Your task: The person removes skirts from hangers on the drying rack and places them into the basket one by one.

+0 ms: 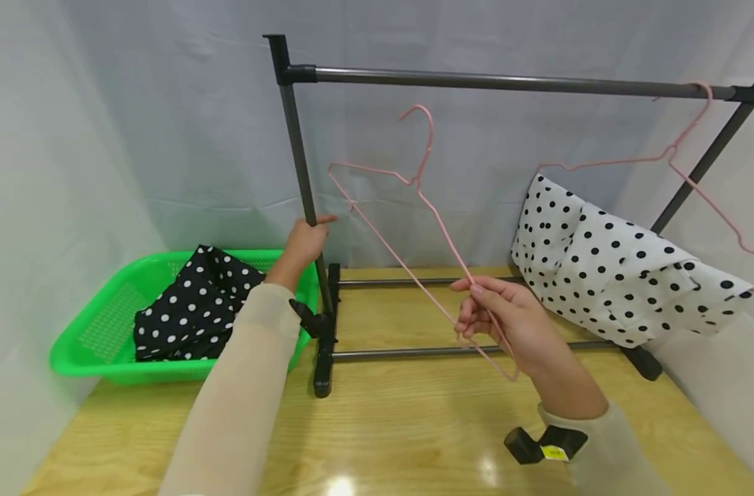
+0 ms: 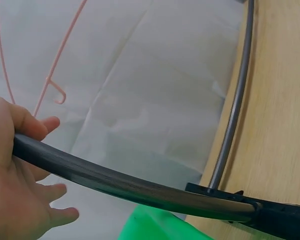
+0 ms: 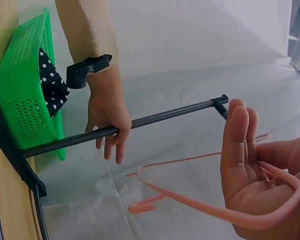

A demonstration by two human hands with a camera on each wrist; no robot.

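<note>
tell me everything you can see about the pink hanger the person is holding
The pink hanger is thin wire with what looks like a smooth pink coating, shaped as a triangle with a hook on top and a small notch hook near one shoulder. It hangs on nothing: it is held in the air, tilted, in front of the dark rack, its hook pointing up short of the top rail. The right hand pinches it at one lower corner, the wire bending round the fingers. Nothing else touches it, and no garment is on it.
</note>
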